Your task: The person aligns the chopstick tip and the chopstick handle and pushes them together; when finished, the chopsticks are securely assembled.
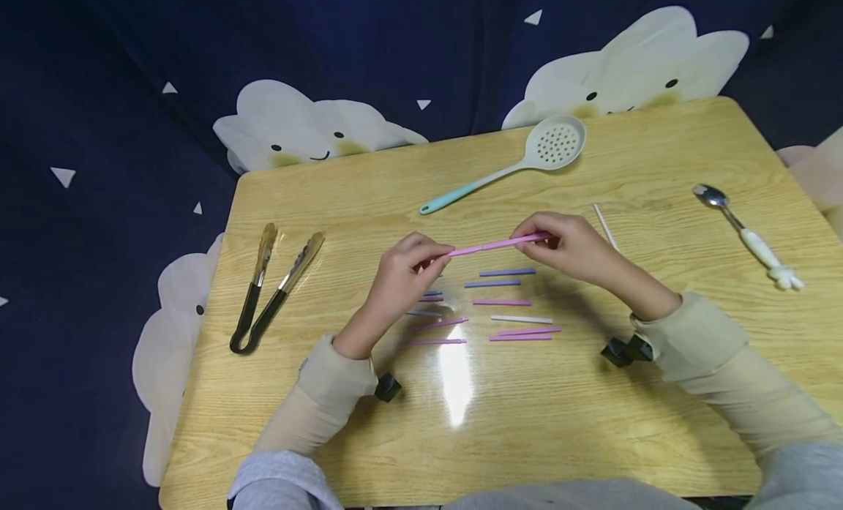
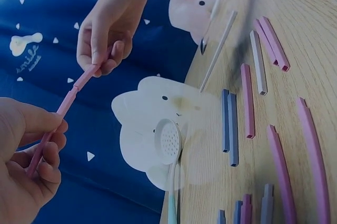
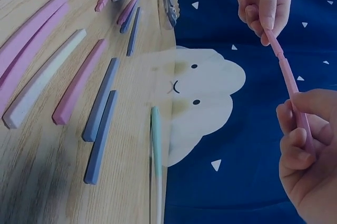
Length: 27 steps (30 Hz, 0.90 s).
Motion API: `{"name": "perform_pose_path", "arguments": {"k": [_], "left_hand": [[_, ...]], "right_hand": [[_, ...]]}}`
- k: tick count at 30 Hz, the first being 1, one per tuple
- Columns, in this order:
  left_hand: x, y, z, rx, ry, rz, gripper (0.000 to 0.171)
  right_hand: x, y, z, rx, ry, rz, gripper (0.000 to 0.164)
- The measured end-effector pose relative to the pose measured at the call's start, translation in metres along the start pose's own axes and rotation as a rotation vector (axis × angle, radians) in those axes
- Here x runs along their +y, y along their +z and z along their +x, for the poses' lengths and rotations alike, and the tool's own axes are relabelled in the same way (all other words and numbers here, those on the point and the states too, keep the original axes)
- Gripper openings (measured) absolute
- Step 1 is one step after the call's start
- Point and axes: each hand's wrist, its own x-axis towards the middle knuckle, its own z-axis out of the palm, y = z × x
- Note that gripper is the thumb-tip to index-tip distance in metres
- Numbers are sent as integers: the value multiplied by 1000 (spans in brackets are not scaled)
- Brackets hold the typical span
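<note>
Two pink square sticks meet end to end in the air above the table, with a narrow step where their ends join. My left hand (image 1: 408, 272) pinches the left pink stick (image 2: 67, 103) between thumb and fingers. The right pink stick (image 3: 290, 80) is held in the curled fingers of my right hand (image 1: 569, 246). Below the hands, on the right side, lie two blue sticks (image 1: 492, 283), a pink stick (image 1: 502, 302), a white stick (image 1: 522, 320) and a pair of pink sticks (image 1: 520, 339). Several pink, blue and pale notched sticks (image 2: 280, 171) lie nearer my left forearm, some partly hidden by it.
Tongs (image 1: 263, 305) with black handles lie spread at the left. A slotted skimmer (image 1: 494, 177) lies toward the back edge, and a spoon (image 1: 757, 246) with a white handle at the right. Beside my right wrist is another white stick (image 1: 604, 226). A dark blue curtain (image 1: 448, 56) hangs behind the wooden table (image 1: 527, 437).
</note>
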Motion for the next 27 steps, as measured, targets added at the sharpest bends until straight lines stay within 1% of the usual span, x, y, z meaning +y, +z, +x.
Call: {"name": "perform_pose_path", "arguments": {"k": [3, 7, 10, 14, 17, 22, 27], "left_hand": [[1, 0, 0, -5, -11, 6, 10], [3, 0, 0, -7, -31, -6, 10], [5, 0, 0, 5, -37, -26, 10], [6, 1, -1, 32, -23, -61, 9], [7, 2, -2, 44, -17, -90, 9], [8, 5, -4, 58, -20, -121, 8], [11, 6, -5, 80, -7, -139, 8]], "right_hand": [[-1, 1, 0, 5, 0, 2, 9], [-3, 2, 0, 14, 21, 46, 7], [-6, 3, -1, 17, 45, 96, 6], [-9, 4, -2, 17, 56, 153, 6], [-11, 3, -2, 24, 40, 178, 7], [-13, 3, -3, 42, -9, 187, 12], [-15, 2, -4, 41, -12, 201, 10]]}}
